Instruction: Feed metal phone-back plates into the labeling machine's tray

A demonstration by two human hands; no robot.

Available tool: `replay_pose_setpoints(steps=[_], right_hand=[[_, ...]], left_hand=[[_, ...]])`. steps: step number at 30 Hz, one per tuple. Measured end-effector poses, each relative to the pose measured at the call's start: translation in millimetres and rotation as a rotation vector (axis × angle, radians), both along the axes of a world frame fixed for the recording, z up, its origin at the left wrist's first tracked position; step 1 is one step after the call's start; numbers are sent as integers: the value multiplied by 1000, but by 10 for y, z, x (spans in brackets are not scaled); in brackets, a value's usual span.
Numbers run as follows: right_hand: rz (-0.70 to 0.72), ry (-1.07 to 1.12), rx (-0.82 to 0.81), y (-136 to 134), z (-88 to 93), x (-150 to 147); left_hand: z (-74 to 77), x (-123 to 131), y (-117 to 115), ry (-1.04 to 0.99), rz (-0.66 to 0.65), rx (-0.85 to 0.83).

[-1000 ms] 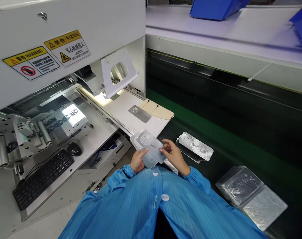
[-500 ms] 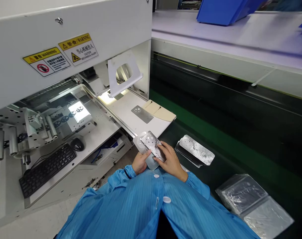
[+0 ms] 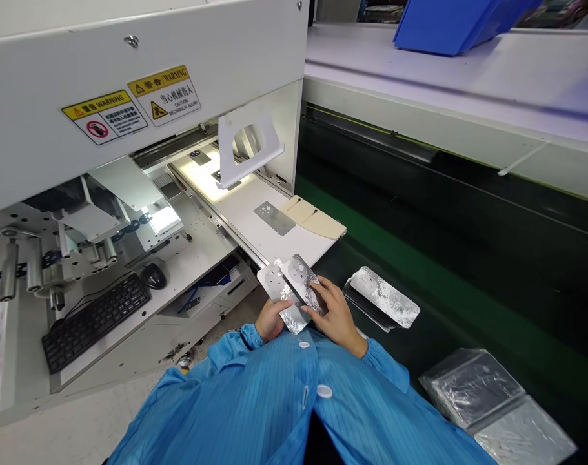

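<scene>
the left hand [image 3: 270, 320] grasps the left plate [image 3: 273, 284], thumb on the upper face; its other fingers are hidden beneath. the right hand [image 3: 336, 323] grasps the right plate [image 3: 297, 270] near its lower end, fingers over the face and thumb at the edge. both plates are held tilted in front of the body, just off the near end of the white platform [image 3: 248, 223], and the right plate overlaps the left plate. the number of layers in each hand cannot be told.

progress, as far as can be judged: handling of the 2 held plates is under way, and neither is set down. 1 gray plate [image 3: 274, 218] lies flat on the white platform, beside the beige block [image 3: 317, 216]. 2 further pieces lie in the lit zone [image 3: 197, 177]; 1 is partly hidden by the white bracket [image 3: 226, 145]. the plate stack [image 3: 385, 297] lies right of the right hand, apart from it; whether it is finished or waiting cannot be told. the plastic packets [image 3: 472, 387] lie nearer the body.
</scene>
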State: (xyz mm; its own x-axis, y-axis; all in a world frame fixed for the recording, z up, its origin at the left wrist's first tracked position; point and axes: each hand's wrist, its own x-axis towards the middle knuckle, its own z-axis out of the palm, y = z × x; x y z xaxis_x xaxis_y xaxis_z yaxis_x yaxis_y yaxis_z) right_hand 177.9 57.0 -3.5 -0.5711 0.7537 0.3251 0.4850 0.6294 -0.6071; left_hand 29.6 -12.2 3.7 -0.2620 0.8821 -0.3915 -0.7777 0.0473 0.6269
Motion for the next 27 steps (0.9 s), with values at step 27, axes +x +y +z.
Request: replay_pose_setpoints(steps=[27], right_hand=[[-12, 1, -32, -37, 37, -39]], left_hand=[[25, -59, -34, 33, -19, -39]])
